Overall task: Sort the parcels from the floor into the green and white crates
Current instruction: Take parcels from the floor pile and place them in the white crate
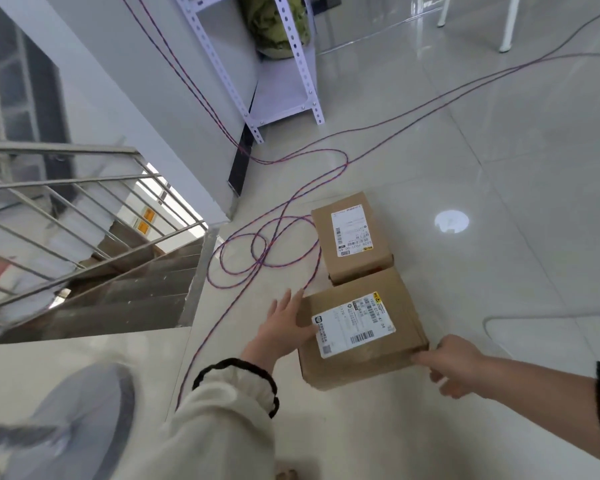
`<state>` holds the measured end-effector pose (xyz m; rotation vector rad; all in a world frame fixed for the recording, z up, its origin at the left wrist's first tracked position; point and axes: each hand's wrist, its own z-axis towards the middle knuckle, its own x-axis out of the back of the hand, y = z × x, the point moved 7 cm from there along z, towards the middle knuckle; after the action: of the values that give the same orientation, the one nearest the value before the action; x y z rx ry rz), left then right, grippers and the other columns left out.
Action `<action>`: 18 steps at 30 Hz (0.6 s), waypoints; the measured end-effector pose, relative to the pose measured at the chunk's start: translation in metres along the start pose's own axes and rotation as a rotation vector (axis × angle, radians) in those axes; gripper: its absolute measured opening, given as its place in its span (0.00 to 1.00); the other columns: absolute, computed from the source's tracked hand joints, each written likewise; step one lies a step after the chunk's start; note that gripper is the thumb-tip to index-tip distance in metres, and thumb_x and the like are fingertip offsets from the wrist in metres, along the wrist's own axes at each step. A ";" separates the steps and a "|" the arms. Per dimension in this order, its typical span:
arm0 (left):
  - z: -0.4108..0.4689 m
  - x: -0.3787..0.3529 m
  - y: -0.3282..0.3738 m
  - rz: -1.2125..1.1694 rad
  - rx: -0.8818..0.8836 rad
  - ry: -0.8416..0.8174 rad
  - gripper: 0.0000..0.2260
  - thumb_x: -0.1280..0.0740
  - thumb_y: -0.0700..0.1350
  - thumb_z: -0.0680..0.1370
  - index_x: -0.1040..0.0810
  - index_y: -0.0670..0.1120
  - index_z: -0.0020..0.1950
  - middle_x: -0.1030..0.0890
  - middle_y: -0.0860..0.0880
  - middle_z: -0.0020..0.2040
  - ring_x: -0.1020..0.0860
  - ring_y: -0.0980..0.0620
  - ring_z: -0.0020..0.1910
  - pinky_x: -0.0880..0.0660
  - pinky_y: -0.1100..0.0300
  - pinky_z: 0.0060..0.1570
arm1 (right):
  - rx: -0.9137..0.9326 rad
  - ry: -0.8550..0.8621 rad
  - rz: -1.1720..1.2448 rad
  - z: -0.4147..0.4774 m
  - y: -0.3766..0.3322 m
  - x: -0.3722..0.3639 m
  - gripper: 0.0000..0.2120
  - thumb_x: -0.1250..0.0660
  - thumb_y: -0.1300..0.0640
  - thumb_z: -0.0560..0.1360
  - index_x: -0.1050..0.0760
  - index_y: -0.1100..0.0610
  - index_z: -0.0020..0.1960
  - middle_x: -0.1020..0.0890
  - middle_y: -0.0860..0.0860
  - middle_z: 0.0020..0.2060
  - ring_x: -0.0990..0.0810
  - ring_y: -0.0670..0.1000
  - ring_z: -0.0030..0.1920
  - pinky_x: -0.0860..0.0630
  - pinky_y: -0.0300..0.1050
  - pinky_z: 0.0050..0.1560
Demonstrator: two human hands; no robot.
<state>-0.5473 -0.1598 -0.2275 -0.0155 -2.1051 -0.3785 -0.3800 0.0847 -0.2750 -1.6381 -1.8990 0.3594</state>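
Cable loops [260, 264] left of parcels [355, 233]; floor [499, 271] right.

left hand [286, 328] and right hand [456, 364] touching near parcel [362, 341], far parcel [352, 237] just behind

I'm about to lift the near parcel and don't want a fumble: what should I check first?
1. Contact of left hand with near parcel: ok, flat on its left side.
2. Grip of right hand: cannot tell, it only meets the right near corner.
3. Gap between near parcel and far parcel: not ok, they seem to abut.
4. Loose cable off the near parcel: ok, beside it, though close to the left hand.
5. Sight of crates: not ok, none in view.
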 end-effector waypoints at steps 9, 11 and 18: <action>-0.021 -0.013 -0.004 0.128 0.159 0.015 0.35 0.35 0.72 0.64 0.31 0.48 0.60 0.25 0.50 0.55 0.25 0.49 0.53 0.28 0.55 0.47 | 0.236 -0.003 0.261 -0.013 -0.046 -0.013 0.13 0.35 0.62 0.76 0.28 0.58 0.60 0.23 0.56 0.51 0.23 0.57 0.49 0.29 0.43 0.45; -0.035 -0.027 -0.008 0.002 0.192 0.017 0.36 0.35 0.73 0.62 0.31 0.48 0.57 0.24 0.51 0.53 0.24 0.50 0.50 0.28 0.56 0.43 | 0.299 -0.066 0.326 -0.015 -0.054 -0.021 0.19 0.35 0.63 0.76 0.32 0.54 0.66 0.24 0.52 0.57 0.25 0.51 0.53 0.30 0.40 0.44; -0.064 -0.059 -0.009 -0.396 0.317 -0.081 0.32 0.31 0.70 0.66 0.29 0.46 0.56 0.20 0.52 0.48 0.18 0.54 0.39 0.24 0.62 0.33 | 0.375 -0.155 0.130 -0.015 -0.067 -0.038 0.38 0.37 0.68 0.75 0.51 0.52 0.78 0.34 0.51 0.72 0.32 0.50 0.69 0.33 0.39 0.63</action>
<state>-0.4643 -0.1781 -0.2475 0.5868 -2.2244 -0.2752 -0.4226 0.0316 -0.2360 -1.5150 -1.7066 0.8631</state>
